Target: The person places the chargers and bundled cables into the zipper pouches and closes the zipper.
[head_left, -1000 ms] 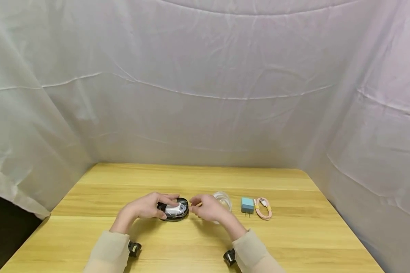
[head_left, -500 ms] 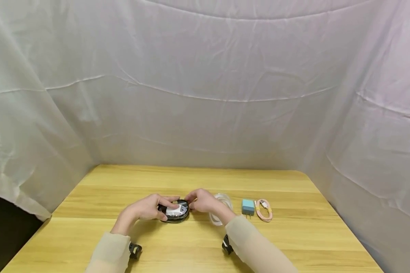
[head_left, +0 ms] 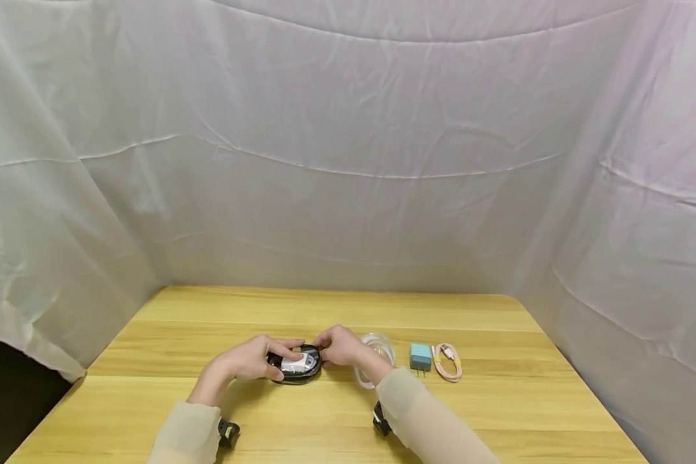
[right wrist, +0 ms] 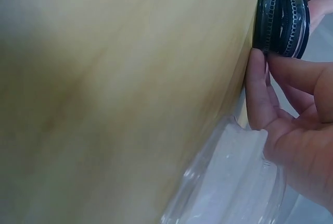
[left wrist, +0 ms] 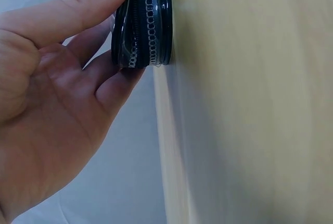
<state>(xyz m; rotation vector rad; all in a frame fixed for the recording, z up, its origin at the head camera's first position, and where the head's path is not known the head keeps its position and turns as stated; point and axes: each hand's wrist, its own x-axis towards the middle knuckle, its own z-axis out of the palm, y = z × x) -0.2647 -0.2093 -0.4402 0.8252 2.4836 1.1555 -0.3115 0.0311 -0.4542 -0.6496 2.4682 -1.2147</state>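
Hands meet at a black zippered pouch lying flat on the wooden table, a little left of the table's centre in the head view. Left hand grips the pouch from its 9 o'clock side: the left wrist view shows the thumb laid along the top face and the fingers curled under the near edge, with the zip teeth running round the rim between them. Right hand is at the pouch's 3 o'clock end; the right wrist view shows its fingertips pressed against the pouch edge, fingers bent, pinching the rim. A pale item shows through the clear top of the pouch; what it is cannot be told. Transparent round container lies touching or just behind the right wrist, at 3 o'clock from the pouch, partly hidden by the forearm; its clear wall fills the lower part of the right wrist view. Blue plug adapter stands just beside the container, further toward 3 o'clock, and a coiled pink cable lies just beside the adapter on the same line. Both forearms wear beige sleeves, each with a small black device at the wrist. White cloth hangs behind and along both sides of the table.
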